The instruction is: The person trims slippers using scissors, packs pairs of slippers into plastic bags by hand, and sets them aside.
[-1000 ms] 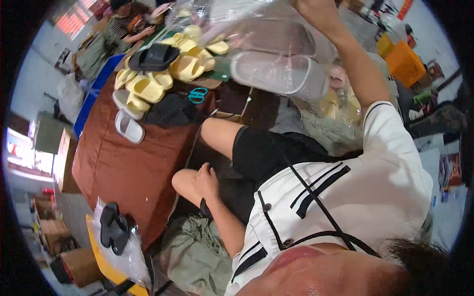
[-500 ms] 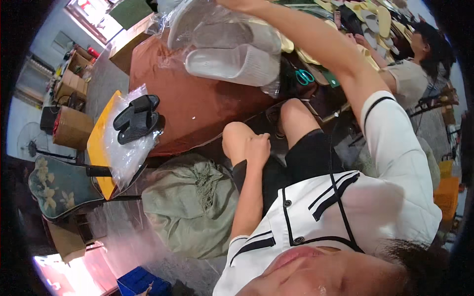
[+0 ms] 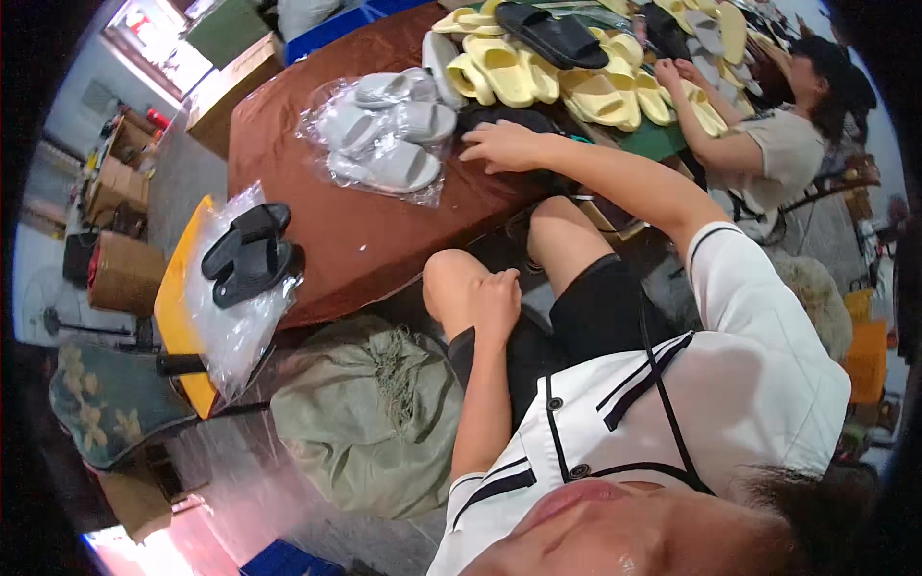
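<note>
My right hand reaches over the brown-covered table with its fingers spread and nothing in them. Just left of it lie grey slippers in clear plastic bags. Beneath and beyond the hand is a dark item, partly hidden. My left hand rests on my left thigh by the knee, its fingers curled in and nothing seen in them. Yellow slippers are heaped at the table's far side, with a black slipper on top of them.
On the left, black slippers lie on a clear bag over a yellow board. A green-grey cloth sack sits on the floor beside my left leg. At the right, another person sits with both hands near the slippers.
The bagged grey slippers, held up in my right hand before, now lie on the table. That hand has let go and come back toward me. My left hand stays on my thigh.
</note>
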`<state>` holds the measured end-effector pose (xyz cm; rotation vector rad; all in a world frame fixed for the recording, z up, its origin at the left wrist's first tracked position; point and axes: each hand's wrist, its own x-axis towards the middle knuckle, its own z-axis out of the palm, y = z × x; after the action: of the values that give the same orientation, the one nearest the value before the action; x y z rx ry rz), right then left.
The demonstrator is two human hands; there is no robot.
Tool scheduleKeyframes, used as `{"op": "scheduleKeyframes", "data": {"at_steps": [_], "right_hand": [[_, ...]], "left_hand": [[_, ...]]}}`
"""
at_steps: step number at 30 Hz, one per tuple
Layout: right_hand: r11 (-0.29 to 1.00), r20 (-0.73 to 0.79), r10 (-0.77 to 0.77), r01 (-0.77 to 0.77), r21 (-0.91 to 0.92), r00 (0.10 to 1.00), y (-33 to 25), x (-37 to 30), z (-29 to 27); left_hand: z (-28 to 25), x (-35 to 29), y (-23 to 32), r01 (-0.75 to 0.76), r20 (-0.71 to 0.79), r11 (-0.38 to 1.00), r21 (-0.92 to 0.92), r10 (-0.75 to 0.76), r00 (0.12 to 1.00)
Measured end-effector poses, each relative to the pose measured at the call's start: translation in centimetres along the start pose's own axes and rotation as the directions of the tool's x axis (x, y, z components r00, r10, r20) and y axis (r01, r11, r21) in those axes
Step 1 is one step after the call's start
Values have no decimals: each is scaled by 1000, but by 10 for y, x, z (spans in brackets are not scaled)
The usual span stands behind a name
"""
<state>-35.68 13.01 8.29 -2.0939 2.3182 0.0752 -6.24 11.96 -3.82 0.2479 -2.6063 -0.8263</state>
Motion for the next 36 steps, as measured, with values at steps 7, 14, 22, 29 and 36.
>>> {"op": "scheduleKeyframes", "data": {"at_steps": [7, 14, 22, 29, 36], "right_hand": [[819, -133, 574, -568, 84, 808, 39, -325, -30], [-39, -56, 995, -868, 495, -76, -61, -632, 7], [-326, 582, 801, -917, 229, -139, -196, -729, 127], [-474, 283, 852, -878, 60, -440, -161, -680, 147], [-781, 289, 624, -593, 195, -726, -129, -672, 156]], "left_hand": [[16, 12, 10, 131, 236, 991, 24, -133, 963], [20, 14, -32, 59, 266, 996, 71, -76, 961], [27, 19, -21, -68, 313, 988, 139, 21, 949], [34, 18, -9, -79, 280, 984, 161, 32, 959], [21, 12, -17, -95, 271, 957, 274, 18, 963]]}}
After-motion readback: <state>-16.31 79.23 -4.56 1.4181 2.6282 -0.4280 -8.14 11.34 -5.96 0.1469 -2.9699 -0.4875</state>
